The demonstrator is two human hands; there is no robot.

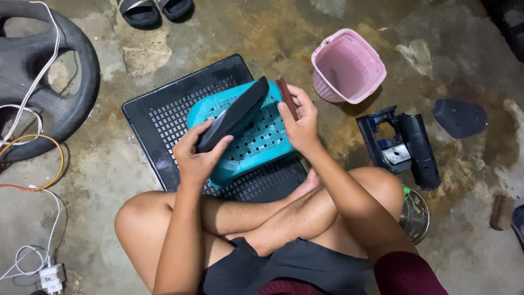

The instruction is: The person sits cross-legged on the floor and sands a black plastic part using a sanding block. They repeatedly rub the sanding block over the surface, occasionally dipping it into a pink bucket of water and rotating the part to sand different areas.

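Crossed bare legs [273, 218] of the seated person filled the near field, dark shorts below, so the work sat just beyond the shins within easy reach. Left hand [199, 155] was closed around the lower end of a long black curved plastic panel [234, 113], thumb on top, holding it slanted up and away over the teal stool. Right hand [300, 123] was closed on a narrow dark-red strip [286, 97], held upright between thumb and fingers, its upper end just beside the panel's far tip; the two pieces appeared held close for comparison or fitting, though contact could not be confirmed. Beneath both hands lay a teal plastic stool [256, 145] with a woven-pattern top, resting on a black perforated tray [164, 120], which likely served as a raised working base off the floor. To the right, near the knee, stood a metal tin [415, 216], and beyond it a dark blue plastic housing [404, 145] with a separate dark blue cover piece [460, 117] further right. A pink basket [347, 65] lay tipped, farther out. At left were a black steering wheel [49, 82], loose cables [33, 142] and a white charger [52, 277]. Black sandals [155, 11] sat at the far edge. Floor [109, 180] was bare concrete, stained and patchy.
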